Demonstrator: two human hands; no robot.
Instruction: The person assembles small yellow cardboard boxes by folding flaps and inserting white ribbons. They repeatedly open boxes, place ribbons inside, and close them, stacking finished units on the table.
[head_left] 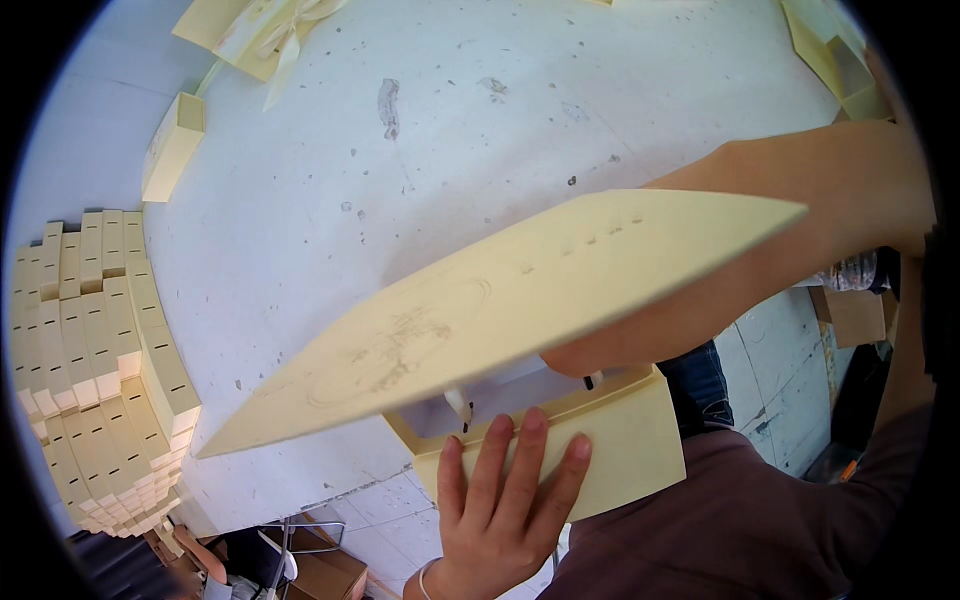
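Observation:
A cream cardboard box [560,450] sits at the near edge of the table, its large lid [500,300] raised and slanting across the view. The lid's outer face carries a faint brown drawing. My left hand [500,500] lies with fingers spread on the box's front panel, its thumb out of sight. From the right, my right forearm passes behind the lid. Only part of my right hand [610,345] shows below the lid's edge, over the box's opening; its fingers are hidden. Inside, a pale pointed piece with a dark tip [459,408] leans near the front wall.
Stacks of cream boxes [100,330] line the left side. One box [174,148] stands apart above them. A box with a pale ribbon [285,35] lies at the far left. Another open box [840,70] is at the far right. The white table [300,200] has dark marks.

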